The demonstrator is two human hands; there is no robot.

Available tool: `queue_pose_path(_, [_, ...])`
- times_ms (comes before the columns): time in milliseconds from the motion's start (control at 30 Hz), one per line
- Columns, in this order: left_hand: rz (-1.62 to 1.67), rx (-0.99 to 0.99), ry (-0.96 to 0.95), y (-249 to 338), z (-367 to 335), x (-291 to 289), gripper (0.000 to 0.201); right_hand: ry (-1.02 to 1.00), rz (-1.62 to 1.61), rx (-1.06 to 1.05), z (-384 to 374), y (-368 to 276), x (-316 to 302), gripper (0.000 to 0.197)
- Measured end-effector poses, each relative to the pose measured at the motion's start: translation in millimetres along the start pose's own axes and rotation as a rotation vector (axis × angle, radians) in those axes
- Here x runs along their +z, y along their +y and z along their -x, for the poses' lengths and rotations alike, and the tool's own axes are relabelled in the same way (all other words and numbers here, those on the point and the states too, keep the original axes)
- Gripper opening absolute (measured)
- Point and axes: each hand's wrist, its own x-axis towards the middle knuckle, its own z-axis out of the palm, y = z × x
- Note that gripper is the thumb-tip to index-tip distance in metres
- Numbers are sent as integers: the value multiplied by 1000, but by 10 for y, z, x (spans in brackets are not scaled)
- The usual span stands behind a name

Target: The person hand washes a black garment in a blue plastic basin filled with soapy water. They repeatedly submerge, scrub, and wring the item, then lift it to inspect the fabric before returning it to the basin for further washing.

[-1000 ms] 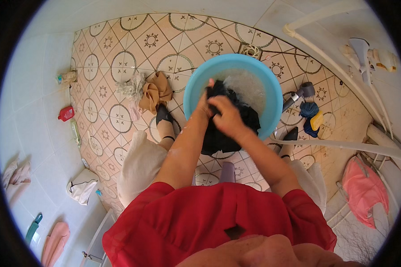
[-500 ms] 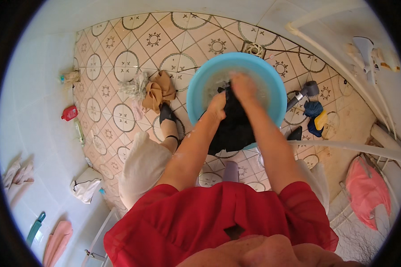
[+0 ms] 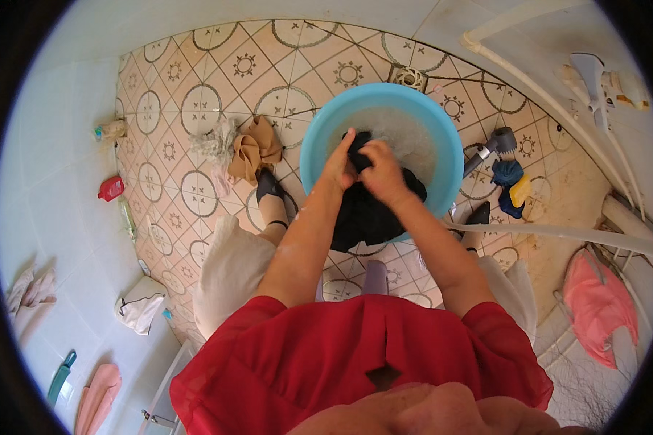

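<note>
A black garment (image 3: pixel 370 217) hangs partly over the near rim of a light-blue basin (image 3: pixel 454 148), bunched up toward the middle. Cloudy, sudsy water (image 3: pixel 412 139) fills the basin behind it. My left hand (image 3: pixel 340 165) grips the garment's left side, thumb pointing away from me. Beside it, my right hand (image 3: pixel 382 172) is closed on a bunched fold, its fingers curled toward the left hand. The cloth hides part of the fingers of both hands.
Tan cloth (image 3: pixel 256 148) and grey-white cloth (image 3: pixel 216 142) lie left of the basin. On the right are a brush-headed tool (image 3: pixel 492 148), dark-blue cloth (image 3: pixel 509 174) and a yellow piece (image 3: pixel 520 191). A pale hose (image 3: pixel 559 230) crosses nearby. A red bottle (image 3: pixel 111 188) stands by the left wall.
My right hand has come back toward me from the middle of the basin and now sits close beside the left. The left hand has shifted slightly left, and the black cloth is more bunched.
</note>
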Motion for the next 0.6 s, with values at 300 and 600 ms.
queue_pose_path(300, [121, 122, 36, -414, -284, -293, 35, -47, 383, 67, -145, -170, 139, 26])
queue_pose_path(600, [-485, 288, 617, -37, -164, -167, 57, 96, 307, 616, -328, 895, -208, 34])
